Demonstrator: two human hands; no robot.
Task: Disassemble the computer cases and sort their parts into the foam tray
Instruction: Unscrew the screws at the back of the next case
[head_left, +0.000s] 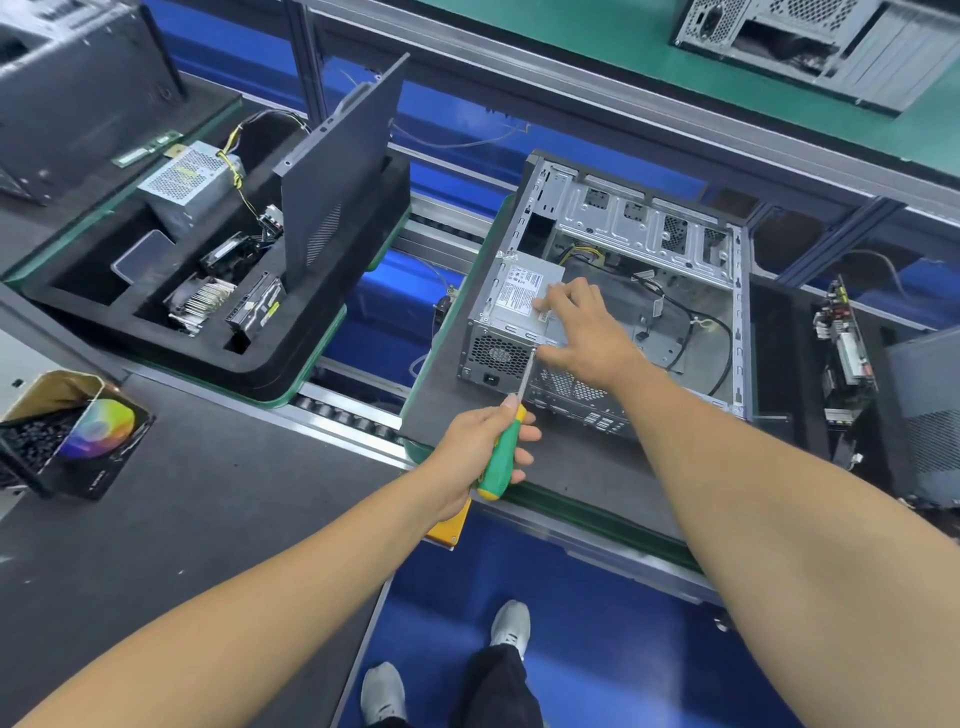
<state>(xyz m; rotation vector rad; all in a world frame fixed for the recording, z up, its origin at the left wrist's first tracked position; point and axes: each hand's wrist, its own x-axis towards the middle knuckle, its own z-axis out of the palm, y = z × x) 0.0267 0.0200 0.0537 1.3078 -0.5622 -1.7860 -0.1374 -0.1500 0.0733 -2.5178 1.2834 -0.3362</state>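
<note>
Right hand (582, 332) on case's power supply (519, 306)

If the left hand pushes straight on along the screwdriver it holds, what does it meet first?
Probably the rear face of the power supply in the open case; the screwdriver in the left hand already points there.

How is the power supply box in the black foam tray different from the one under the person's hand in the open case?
The power supply in the foam tray is out of any case, tilted, its yellow cables trailing loose. The power supply in the open case sits in the case's corner, with the right hand resting on it and the left hand aiming a screwdriver at its rear. Both are grey metal boxes with perforated vents.
</note>
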